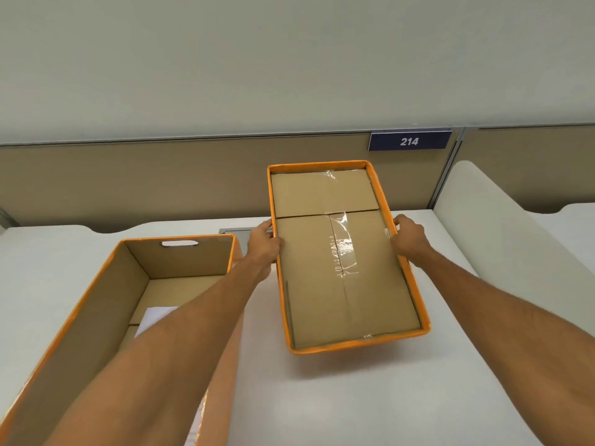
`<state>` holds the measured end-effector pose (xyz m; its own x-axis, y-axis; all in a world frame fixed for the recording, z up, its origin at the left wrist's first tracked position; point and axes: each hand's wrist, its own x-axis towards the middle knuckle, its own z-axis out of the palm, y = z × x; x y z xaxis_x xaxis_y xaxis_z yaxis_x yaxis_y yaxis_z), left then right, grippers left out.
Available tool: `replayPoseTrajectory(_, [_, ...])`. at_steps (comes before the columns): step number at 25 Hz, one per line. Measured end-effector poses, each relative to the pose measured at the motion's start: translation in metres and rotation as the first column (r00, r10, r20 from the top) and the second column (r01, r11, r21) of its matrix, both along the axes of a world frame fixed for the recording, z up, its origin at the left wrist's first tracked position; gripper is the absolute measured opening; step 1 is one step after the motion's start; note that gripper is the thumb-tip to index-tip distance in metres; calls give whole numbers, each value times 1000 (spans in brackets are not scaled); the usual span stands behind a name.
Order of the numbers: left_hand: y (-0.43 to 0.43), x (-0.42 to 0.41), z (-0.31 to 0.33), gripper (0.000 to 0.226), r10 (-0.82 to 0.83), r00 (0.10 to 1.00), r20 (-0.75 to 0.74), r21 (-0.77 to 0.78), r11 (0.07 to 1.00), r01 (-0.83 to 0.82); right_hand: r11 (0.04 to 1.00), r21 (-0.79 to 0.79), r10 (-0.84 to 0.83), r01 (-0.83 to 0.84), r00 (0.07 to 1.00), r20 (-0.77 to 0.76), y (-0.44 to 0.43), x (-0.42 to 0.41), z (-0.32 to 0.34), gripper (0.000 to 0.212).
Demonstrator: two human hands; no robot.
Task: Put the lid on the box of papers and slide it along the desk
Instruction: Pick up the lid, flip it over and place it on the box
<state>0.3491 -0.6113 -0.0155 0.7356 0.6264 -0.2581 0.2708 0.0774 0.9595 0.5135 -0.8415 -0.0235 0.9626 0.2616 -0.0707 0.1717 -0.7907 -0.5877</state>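
You have the lid held in the centre right of the frame, underside up, so its brown cardboard inside and a strip of clear tape along the middle seam face you. Your left hand clamps the lid's left orange rim about halfway along, thumb over the inside face and fingers wrapped around the outer wall. Your right hand grips the opposite rim at about the same level, thumb on the edge, fingers hidden behind the wall. The lid's near end is tilted up toward you and casts a soft shadow on the white desk below it, so that end looks clear of the surface; whether the far end touches the desk you cannot tell. The open box sits at the lower left of the frame, orange outside, brown inside, with a handle slot cut in its far wall. A white sheet of paper lies on its bottom, partly covered by your left forearm. The box and the lid stand apart, side by side. On the beige partition at the upper right hangs a blue plate reading 214.
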Motion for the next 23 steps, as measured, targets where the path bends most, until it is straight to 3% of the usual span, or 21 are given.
replayPoseTrajectory(5, [53, -32, 44, 40, 43, 994, 99, 59, 997, -49, 993, 115, 11, -16, 999, 42, 46, -40, 47, 28])
replayPoseTrajectory(16, [151, -137, 116, 39, 4, 979, 205, 98, 995, -24, 994, 107, 12, -28, 989, 147, 146, -144, 142, 20])
replayPoseTrajectory(23, [213, -213, 127, 43, -23, 975, 220, 121, 993, -4, 994, 104, 32, -44, 993, 117, 203, -218, 136, 8])
